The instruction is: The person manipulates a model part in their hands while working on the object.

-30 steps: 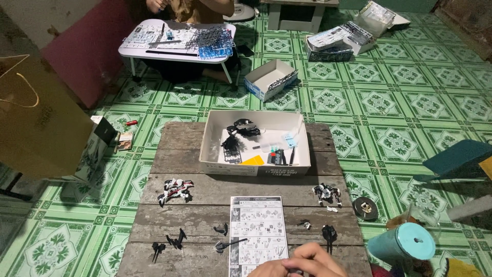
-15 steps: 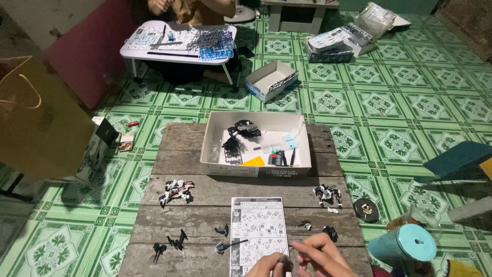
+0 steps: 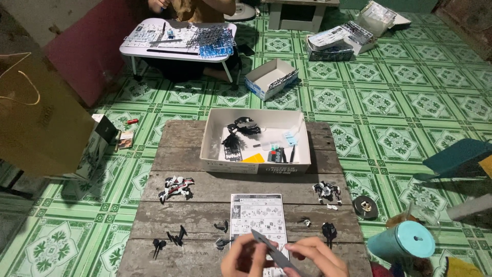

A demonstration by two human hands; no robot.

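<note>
Your 2 hands meet at the near edge of the wooden table (image 3: pixel 205 215). Your left hand (image 3: pixel 245 259) is curled shut around a grey tool (image 3: pixel 271 250), whose flat, pointed tip slants up and left over the foot of the instruction sheet (image 3: pixel 257 214). Your right hand (image 3: pixel 319 258) lies just beside it, fingers bent and touching the tool's lower end; you cannot tell whether it grips the tool or only steadies it.

The sheet is a white upright rectangle with grey diagrams, lying mid-table. Small black parts (image 3: pixel 174 238) sit left of it, and another black part (image 3: pixel 328 231) to its right. A black-and-white-and-red model piece (image 3: pixel 176 187) lies farther left, a black-and-white one (image 3: pixel 326 191) farther right.

Beyond the sheet stands an open white cardboard box (image 3: pixel 215 138), dark print along its near wall, holding black sprues, a yellow scrap and small tools. On the green tiled floor past the table sits a smaller open white-and-blue box (image 3: pixel 270 78). At left is a brown paper bag (image 3: pixel 36 118). A teal cylinder (image 3: pixel 402 241) lies right of the table.
</note>
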